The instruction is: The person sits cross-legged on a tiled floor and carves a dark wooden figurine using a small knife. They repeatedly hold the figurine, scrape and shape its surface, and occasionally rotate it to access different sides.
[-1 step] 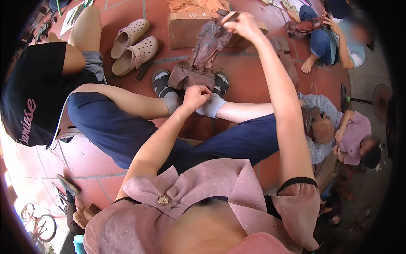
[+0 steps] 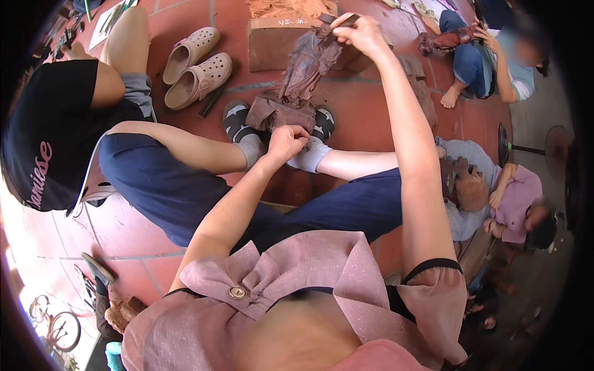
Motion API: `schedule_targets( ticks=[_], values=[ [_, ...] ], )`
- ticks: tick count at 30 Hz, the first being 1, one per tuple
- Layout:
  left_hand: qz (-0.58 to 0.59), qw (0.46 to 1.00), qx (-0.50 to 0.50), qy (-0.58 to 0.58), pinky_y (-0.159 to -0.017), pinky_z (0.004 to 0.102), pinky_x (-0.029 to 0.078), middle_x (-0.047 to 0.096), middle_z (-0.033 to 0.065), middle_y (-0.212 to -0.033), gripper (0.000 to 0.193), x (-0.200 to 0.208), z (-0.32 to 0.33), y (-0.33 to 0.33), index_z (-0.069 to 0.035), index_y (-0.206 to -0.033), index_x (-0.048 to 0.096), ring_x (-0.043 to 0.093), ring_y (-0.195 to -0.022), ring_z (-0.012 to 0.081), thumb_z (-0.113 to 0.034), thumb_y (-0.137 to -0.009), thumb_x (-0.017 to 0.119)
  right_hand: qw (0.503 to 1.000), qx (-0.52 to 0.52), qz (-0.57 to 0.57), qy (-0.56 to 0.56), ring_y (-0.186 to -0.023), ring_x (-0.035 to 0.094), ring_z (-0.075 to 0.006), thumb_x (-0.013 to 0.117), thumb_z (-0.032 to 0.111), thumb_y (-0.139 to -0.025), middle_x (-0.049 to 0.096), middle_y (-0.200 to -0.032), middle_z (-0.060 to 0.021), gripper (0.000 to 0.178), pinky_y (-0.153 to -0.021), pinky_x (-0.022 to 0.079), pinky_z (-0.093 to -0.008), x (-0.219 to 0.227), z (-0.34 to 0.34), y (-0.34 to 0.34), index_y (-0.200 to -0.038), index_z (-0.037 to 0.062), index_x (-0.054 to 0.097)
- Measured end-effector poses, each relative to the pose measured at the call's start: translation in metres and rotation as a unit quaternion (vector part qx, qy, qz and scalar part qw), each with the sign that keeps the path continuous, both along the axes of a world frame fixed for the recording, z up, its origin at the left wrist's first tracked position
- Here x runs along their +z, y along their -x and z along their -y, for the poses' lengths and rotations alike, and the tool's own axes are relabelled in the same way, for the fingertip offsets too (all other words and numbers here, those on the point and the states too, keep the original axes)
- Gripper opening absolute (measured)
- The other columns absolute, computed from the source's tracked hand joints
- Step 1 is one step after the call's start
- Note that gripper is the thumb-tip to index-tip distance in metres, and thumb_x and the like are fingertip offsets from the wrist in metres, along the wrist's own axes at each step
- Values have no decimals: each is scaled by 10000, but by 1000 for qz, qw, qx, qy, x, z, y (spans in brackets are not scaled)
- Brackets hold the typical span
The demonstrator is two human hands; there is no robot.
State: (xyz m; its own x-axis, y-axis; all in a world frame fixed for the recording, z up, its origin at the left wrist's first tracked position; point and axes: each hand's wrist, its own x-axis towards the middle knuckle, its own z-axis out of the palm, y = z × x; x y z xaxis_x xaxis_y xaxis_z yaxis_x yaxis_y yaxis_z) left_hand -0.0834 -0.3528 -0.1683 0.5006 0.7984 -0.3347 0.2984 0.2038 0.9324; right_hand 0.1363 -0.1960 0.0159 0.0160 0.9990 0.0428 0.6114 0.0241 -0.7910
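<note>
A carved dark reddish-brown wooden figure (image 2: 304, 68) stands tilted on its rough block base (image 2: 281, 114), between my two sandaled feet. My right hand (image 2: 364, 36) is at the top of the carving, thumb and fingers pinched on a dark brown strip (image 2: 339, 26) that bends against the figure's upper end. At the near side of the base is my left hand (image 2: 288, 141), its fingers curled closed. Whatever lies inside those fingers is hidden.
Behind the carving sits a large wood block (image 2: 267, 49) with an orange carved top. Pale clogs (image 2: 198, 80) and a dark bar (image 2: 211, 102) lie to the left. A person in black (image 2: 55, 136) sits close on my left; others with carvings sit at right.
My right hand has shifted slightly to the right and turned with the dark strip. My left hand and the carving stay in place.
</note>
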Motion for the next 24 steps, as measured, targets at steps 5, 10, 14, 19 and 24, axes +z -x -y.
schedule_targets(
  ticks=[5, 10, 14, 19, 24],
  values=[
    [-9, 1000, 7, -7, -619, 289, 497, 676, 85, -694, 141, -4, -3, 0, -98, -829, 724, 640, -618, 153, -136, -723, 640, 983, 168, 39, 64, -628, 619, -88, 680, 62, -763, 668, -721, -24, 102, -601, 509, -243, -10, 5, 14, -861, 88, 691],
    [2, 1000, 5, -16, -560, 238, 477, 650, 45, -649, 104, 4, 1, -1, -2, -813, 690, 599, -582, 89, -49, -753, 619, 998, 19, -9, -55, -647, 606, -84, 681, 25, -750, 664, -716, -17, 113, -649, 505, -239, 5, 4, -4, -849, 77, 697],
    [-3, 1000, 1, -11, -615, 273, 494, 670, 66, -685, 127, -2, -4, 0, -74, -825, 714, 630, -623, 134, -114, -735, 634, 989, 123, 47, 63, -649, 610, -81, 684, 25, -749, 674, -722, -24, 120, -635, 499, -246, -7, 23, 20, -861, 66, 698],
    [-26, 1000, -3, 5, -654, 297, 504, 682, 78, -713, 143, 0, -1, -2, -111, -829, 727, 652, -667, 168, -145, -721, 640, 994, 38, 36, -94, -649, 619, -83, 691, 36, -742, 676, -724, -33, 128, -613, 514, -250, -3, 12, -9, -863, 75, 709],
    [12, 1000, 5, -17, -541, 242, 468, 650, 40, -644, 113, 2, -2, -1, -13, -806, 694, 592, -561, 91, -50, -739, 611, 998, 31, 35, -37, -631, 616, -85, 696, 53, -744, 684, -736, -39, 137, -625, 506, -244, -9, 11, -3, -878, 78, 708]
  ],
)
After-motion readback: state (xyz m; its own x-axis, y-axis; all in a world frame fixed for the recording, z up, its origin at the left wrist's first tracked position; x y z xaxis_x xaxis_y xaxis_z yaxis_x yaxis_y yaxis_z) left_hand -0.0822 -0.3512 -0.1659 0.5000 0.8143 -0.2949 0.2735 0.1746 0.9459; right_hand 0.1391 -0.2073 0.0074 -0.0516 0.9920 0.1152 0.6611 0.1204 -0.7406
